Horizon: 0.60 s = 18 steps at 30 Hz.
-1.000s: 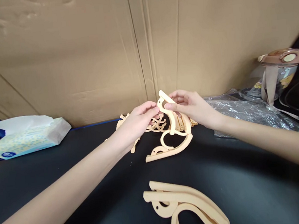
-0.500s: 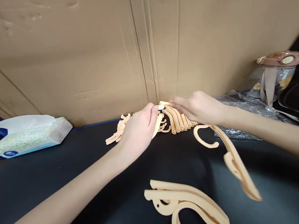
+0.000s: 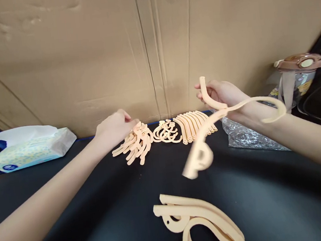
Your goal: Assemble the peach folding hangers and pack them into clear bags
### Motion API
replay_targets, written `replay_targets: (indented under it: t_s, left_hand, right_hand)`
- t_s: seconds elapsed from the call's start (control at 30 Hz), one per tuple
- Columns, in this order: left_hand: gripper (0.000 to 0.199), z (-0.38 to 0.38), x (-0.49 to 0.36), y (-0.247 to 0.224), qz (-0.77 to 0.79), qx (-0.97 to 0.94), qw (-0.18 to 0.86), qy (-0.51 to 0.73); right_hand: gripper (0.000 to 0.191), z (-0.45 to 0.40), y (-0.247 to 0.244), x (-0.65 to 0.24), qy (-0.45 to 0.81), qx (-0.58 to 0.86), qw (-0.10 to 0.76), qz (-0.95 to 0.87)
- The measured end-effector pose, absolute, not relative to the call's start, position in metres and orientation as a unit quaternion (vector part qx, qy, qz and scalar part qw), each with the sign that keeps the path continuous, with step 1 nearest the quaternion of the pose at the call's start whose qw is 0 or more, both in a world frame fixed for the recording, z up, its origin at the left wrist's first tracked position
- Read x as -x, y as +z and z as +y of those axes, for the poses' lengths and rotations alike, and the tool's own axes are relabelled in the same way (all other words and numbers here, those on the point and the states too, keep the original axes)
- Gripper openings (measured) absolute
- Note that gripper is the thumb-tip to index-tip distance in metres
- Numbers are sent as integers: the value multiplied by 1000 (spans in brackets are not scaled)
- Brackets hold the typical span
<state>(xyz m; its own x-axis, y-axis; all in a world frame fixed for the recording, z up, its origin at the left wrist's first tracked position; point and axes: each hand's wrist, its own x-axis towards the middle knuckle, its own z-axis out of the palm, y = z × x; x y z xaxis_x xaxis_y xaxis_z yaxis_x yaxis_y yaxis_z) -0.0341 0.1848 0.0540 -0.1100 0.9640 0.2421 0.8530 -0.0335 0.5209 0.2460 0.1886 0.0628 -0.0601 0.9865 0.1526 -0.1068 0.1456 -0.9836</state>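
My right hand (image 3: 225, 93) is raised over the table's right side, its fingers closed round a beige plastic hanger (image 3: 215, 104) with a curved hook and spread arms. My left hand (image 3: 113, 127) is over a pile of small beige curved pieces (image 3: 140, 144) at the back; its fingers are pressed together, and what they hold, if anything, is too small to tell. Beside the pile lie several beige hooks (image 3: 167, 131) and a row of curved arm pieces (image 3: 190, 126). Folded beige hangers (image 3: 202, 208) lie on the black table (image 3: 125, 217) at the front.
At the left stands a tissue pack (image 3: 33, 146) with a tissue sticking out. Crumpled clear plastic (image 3: 249, 137) lies under my right forearm. A bottle with a brown lid (image 3: 300, 64) stands at the right. Cardboard (image 3: 84, 59) rises behind the table.
My left hand has moved left to the pile of small pieces. My right hand has risen with the hanger, which has swung up and now shows its arms spread.
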Motion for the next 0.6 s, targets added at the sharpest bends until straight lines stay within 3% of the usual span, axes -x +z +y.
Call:
replay_targets:
  t_s: [0.07, 0.1, 0.17, 0.23, 0.33, 0.43, 0.6]
  left_hand:
    - [45, 177, 23, 55, 659, -677, 94, 314]
    - [55, 172, 16, 56, 636, -691, 145, 313]
    - [70, 163, 4, 59, 583, -683, 347, 272]
    - [61, 157, -5, 61, 525, -655, 490, 235]
    - [31, 156, -8, 61, 486, -622, 543, 287]
    - [17, 158, -7, 59, 472, -578, 556, 366]
    - [36, 151, -12, 61, 417, -598, 619, 290]
  right_hand:
    - [5, 185, 59, -243, 500, 417, 576, -494]
    - [5, 183, 57, -242, 487, 413, 592, -491]
    - [6, 182, 52, -240, 449, 408, 609, -510]
    - [7, 182, 48, -240, 409, 405, 607, -548]
    - [23, 186, 46, -242, 361, 416, 575, -605]
    - [29, 188, 47, -244, 275, 436, 495, -700]
    - [21, 179, 46, -243, -29, 484, 290, -825]
